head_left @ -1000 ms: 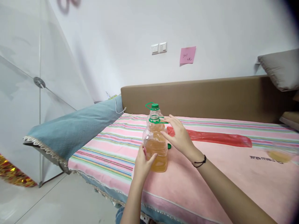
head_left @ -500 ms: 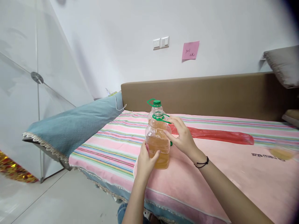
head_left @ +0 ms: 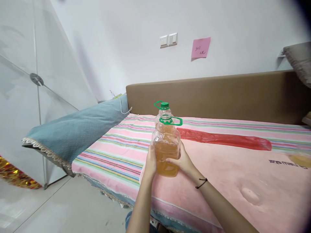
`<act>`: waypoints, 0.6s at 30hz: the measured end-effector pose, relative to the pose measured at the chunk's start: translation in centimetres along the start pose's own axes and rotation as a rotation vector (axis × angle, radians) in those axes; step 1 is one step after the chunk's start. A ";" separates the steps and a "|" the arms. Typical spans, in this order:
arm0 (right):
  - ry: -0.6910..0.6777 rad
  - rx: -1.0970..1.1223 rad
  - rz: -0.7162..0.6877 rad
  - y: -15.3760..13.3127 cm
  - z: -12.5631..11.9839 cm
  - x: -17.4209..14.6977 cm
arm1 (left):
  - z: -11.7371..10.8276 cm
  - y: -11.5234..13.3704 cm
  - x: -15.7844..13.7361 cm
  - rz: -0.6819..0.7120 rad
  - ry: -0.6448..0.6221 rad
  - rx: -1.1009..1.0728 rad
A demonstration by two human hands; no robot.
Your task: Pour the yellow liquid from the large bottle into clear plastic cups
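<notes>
A clear plastic jug [head_left: 166,155] of yellow-brown liquid stands upright on the pink mat, its neck uncapped. Its green carrying handle [head_left: 178,121] sticks out to the right from the neck. My left hand [head_left: 151,163] is closed round the jug's left side. From the right, my right hand [head_left: 184,161] grips the jug too, thumb across the front and the other fingers mostly hidden. Directly behind is a second jug, mostly hidden, with a green cap [head_left: 164,105] and a green handle pointing left.
A pink mat [head_left: 218,181] lies over a striped bedsheet [head_left: 116,142]. Beyond the jugs stretches a red plastic strip [head_left: 223,139]. At the right edge is a blurred container of yellowish liquid [head_left: 301,160]. A brown headboard [head_left: 206,97] runs along the wall; a blue padded end [head_left: 80,126] is left.
My right hand has moved down from the green handle to the jug's right side. The handle now points more level to the right. The view has shifted slightly.
</notes>
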State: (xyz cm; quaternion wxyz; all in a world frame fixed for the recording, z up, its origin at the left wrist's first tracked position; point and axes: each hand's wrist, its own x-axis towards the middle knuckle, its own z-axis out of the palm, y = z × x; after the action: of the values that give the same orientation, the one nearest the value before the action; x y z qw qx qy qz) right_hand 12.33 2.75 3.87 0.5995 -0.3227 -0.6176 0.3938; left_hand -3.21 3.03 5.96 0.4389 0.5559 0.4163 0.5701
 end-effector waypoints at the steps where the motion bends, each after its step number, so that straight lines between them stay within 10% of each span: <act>1: 0.023 0.017 0.001 0.1 0.4 0.0 | 0.1 0.0 0.0 0.000 -0.005 -0.011; 18: 0.180 -0.085 -0.153 -4.0 0.6 -3.1 | -0.7 3.3 -2.8 0.164 -0.232 0.018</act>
State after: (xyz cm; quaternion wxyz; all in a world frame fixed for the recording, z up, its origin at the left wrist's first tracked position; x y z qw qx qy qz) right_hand 12.27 -1.99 5.89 0.6667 -0.3338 -0.6001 0.2896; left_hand -4.01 -0.54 8.37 0.4311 0.6540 0.3210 0.5324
